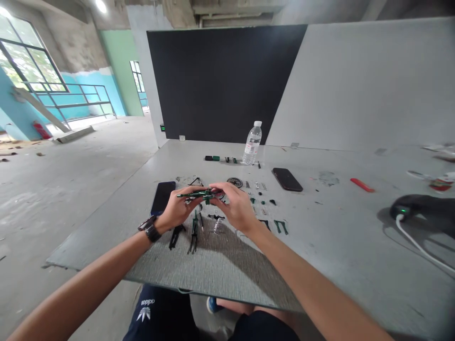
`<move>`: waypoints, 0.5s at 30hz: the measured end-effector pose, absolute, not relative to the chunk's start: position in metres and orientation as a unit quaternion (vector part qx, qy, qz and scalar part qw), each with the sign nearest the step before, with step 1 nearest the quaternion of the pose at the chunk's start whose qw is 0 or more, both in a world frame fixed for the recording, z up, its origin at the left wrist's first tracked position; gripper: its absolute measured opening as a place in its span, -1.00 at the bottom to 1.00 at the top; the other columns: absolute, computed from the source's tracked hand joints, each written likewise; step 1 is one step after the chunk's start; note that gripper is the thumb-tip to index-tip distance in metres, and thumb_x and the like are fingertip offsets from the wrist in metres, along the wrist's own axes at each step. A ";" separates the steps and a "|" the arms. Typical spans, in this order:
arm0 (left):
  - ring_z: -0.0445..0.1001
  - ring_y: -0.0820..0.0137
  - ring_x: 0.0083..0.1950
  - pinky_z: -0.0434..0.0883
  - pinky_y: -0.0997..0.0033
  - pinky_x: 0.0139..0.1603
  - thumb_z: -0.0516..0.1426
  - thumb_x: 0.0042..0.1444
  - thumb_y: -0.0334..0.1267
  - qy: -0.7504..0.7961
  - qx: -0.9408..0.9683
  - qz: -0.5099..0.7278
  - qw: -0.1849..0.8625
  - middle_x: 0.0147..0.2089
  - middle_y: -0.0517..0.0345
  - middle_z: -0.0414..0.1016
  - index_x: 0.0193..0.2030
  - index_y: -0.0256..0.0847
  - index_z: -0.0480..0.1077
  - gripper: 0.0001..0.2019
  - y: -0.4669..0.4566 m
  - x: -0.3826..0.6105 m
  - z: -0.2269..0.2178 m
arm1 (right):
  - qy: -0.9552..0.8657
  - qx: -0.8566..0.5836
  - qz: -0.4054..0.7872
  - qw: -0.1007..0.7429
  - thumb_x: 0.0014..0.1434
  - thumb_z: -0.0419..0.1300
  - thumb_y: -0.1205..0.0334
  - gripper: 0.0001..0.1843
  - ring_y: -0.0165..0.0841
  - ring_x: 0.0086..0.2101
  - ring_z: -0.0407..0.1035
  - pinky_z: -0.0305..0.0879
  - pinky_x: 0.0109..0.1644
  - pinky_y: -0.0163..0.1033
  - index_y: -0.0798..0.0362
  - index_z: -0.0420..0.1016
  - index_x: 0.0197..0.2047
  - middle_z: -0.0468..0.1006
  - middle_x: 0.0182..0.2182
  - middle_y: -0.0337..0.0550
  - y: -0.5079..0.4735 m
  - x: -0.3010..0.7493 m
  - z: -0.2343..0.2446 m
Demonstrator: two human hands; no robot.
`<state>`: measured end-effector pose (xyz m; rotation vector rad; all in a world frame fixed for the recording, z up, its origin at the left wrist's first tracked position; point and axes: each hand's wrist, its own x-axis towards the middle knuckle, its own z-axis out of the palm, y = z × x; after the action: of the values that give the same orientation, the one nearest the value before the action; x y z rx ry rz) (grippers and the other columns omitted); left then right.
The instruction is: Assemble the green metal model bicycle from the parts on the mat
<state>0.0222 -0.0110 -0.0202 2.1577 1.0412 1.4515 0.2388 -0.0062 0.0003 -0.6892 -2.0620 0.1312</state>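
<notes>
Above the table, a green model bicycle frame lies between my two hands. My left hand is closed on its left part, with the thumb underneath. My right hand pinches its right end, where the fingers hide any smaller piece. Below them lie a green fork-like part, a black bracket and a thin screwdriver-like rod. Behind my right hand sits a small spoked wheel. Green legged parts and several tiny pieces are spread to the right.
A water bottle stands at the back. One phone lies right of the parts, another dark phone left. Farther right are a red tool and a black device with a white cable. The grey table ends near my knees.
</notes>
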 end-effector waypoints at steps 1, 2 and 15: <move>0.65 0.27 -0.09 0.54 0.32 -0.06 0.23 0.26 -0.17 0.373 0.755 0.508 0.180 -0.08 0.00 0.70 0.00 -0.16 0.58 -0.77 -0.011 0.022 -0.021 | -0.831 -0.286 0.065 0.473 0.37 0.22 0.12 -0.69 -0.24 -0.18 0.56 0.52 -0.06 -0.09 -0.04 0.44 0.14 0.64 -0.11 -0.07 -0.007 0.239 -0.002; 0.65 0.28 -0.14 0.54 0.34 -0.10 0.23 0.26 -0.16 0.380 0.750 0.507 0.191 -0.11 0.02 0.70 -0.02 -0.17 0.59 -0.77 -0.011 0.022 -0.022 | -0.825 -0.288 0.072 0.480 0.37 0.22 0.14 -0.68 -0.25 -0.19 0.56 0.53 -0.06 -0.09 -0.05 0.43 0.16 0.64 -0.09 -0.07 -0.008 0.239 -0.003; 0.62 0.32 -0.32 0.62 0.32 -0.27 0.25 0.18 0.06 0.395 0.635 0.542 0.384 -0.26 0.02 0.68 -0.20 -0.28 0.58 -0.63 -0.012 0.032 -0.016 | -0.811 -0.303 0.000 0.500 0.39 0.18 0.20 -0.48 -0.21 -0.15 0.55 0.55 -0.02 0.01 -0.13 0.24 0.37 0.60 0.02 -0.02 -0.009 0.230 -0.010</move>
<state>0.0319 -0.0119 -0.0158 1.6190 1.0065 1.3806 0.2296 -0.0091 -0.0096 -0.7337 -1.9627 0.0003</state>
